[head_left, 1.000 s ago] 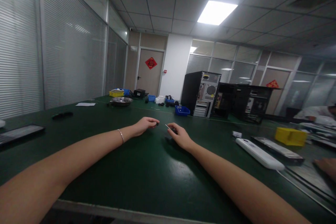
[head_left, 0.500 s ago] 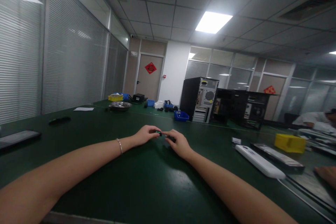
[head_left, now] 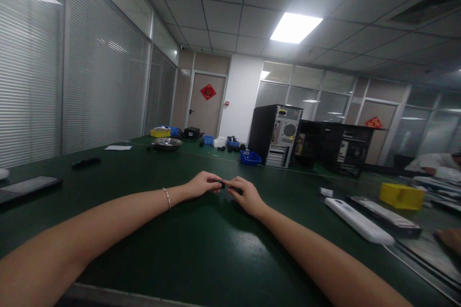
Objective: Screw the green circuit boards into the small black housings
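Out at arm's length over the green table [head_left: 201,249], the left hand [head_left: 201,184] and right hand [head_left: 245,194] meet fingertip to fingertip, both pinching 1 small black part [head_left: 222,184] between them, just above the tabletop. It looks light and rigid, small enough to slip, so a pinch at its 2 ends seems the surest hold. Its shape is too small and too covered by fingers to make out. Whether the right hand also holds a second piece cannot be told. A white device [head_left: 356,220] lies well apart to the right.
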The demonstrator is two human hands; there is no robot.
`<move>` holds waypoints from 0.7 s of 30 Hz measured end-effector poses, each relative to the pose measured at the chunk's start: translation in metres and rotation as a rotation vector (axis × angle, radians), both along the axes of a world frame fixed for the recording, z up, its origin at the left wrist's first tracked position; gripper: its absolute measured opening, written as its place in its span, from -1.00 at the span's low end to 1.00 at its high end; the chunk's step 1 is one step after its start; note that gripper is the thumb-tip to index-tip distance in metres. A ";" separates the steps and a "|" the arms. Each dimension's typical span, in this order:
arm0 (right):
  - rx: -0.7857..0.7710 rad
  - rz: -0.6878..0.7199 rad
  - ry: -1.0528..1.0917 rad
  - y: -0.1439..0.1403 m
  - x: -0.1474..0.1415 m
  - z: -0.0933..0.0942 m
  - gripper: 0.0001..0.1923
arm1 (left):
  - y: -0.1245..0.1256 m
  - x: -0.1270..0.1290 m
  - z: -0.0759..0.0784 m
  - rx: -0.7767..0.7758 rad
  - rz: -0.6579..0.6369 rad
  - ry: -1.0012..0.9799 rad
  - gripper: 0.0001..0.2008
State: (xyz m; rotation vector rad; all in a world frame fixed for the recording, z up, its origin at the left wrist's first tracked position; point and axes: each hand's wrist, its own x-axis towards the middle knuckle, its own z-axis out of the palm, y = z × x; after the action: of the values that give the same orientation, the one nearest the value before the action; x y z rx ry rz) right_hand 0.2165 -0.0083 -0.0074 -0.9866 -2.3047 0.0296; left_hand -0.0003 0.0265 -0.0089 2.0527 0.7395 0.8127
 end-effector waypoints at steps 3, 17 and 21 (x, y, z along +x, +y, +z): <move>0.001 0.005 0.010 0.000 -0.001 0.000 -0.81 | -0.001 0.002 -0.001 -0.036 -0.012 -0.037 -0.79; 0.019 0.041 0.077 -0.006 -0.003 0.003 -0.75 | 0.006 0.001 -0.003 -0.098 0.011 -0.276 -0.76; 0.005 0.087 0.067 -0.008 -0.003 0.005 -0.79 | 0.006 0.002 -0.004 -0.112 -0.011 -0.297 -0.74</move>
State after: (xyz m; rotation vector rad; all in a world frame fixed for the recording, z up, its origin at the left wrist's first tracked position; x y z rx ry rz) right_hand 0.2139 -0.0160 -0.0025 -0.8690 -2.2834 0.0917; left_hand 0.0012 0.0327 -0.0130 1.7841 0.5925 1.0194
